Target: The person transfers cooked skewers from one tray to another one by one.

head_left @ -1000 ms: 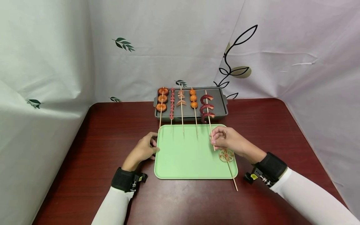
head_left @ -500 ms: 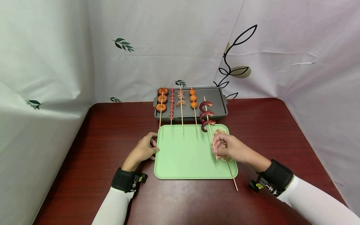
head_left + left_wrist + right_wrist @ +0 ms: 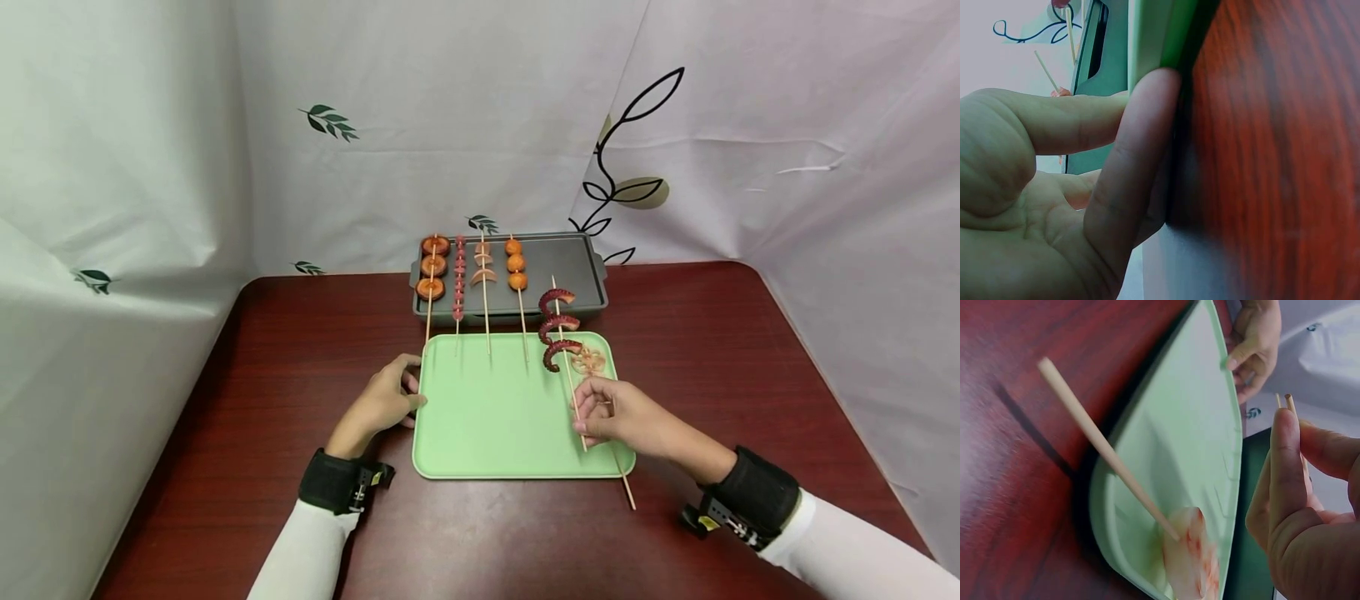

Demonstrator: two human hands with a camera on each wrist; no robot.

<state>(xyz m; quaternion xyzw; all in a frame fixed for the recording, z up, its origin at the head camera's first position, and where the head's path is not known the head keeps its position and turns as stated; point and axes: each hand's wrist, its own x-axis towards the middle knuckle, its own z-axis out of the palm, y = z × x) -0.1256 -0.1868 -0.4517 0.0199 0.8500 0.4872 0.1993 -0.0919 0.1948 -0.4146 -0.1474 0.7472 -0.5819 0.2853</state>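
Right now your right hand (image 3: 611, 414) pinches the octopus skewer (image 3: 566, 354) by the lower part of its stick, thumb and fingers curled round it, over the right part of the green tray (image 3: 480, 433). The skewer's long axis runs near-to-far: bare stick at your fingers, the three red curls (image 3: 558, 321) at the far end, away from you, spanning the tray's far rim and the near edge of the dark grill pan (image 3: 581, 258). So the loaded end lies ahead of the hand, tilted slightly left. The right wrist view shows two thin stick tips (image 3: 1287, 400) above your fingertips (image 3: 1285, 434); you cannot tell there which stick is which.

A second skewer, the lotus-root skewer (image 3: 618, 475), lies on the tray just beside that hand. Its slice (image 3: 588, 360) shows just past your knuckles and its bare tail runs toward you, off the near right corner onto the wooden table (image 3: 712, 350). Roughly parallel axis, close beside the held one.

Your left hand (image 3: 382, 400) is at the tray's left edge, fingers loosely bent, fingertips pressed against the rim (image 3: 1154, 37); no real wrap visible, so it reads as touching, not gripping. It sits well apart from the octopus skewer, so the right hand is the near one.

Four other skewers (image 3: 480, 279) lie on the pan, sticks pointing toward you over the tray's far edge, left of the held one.
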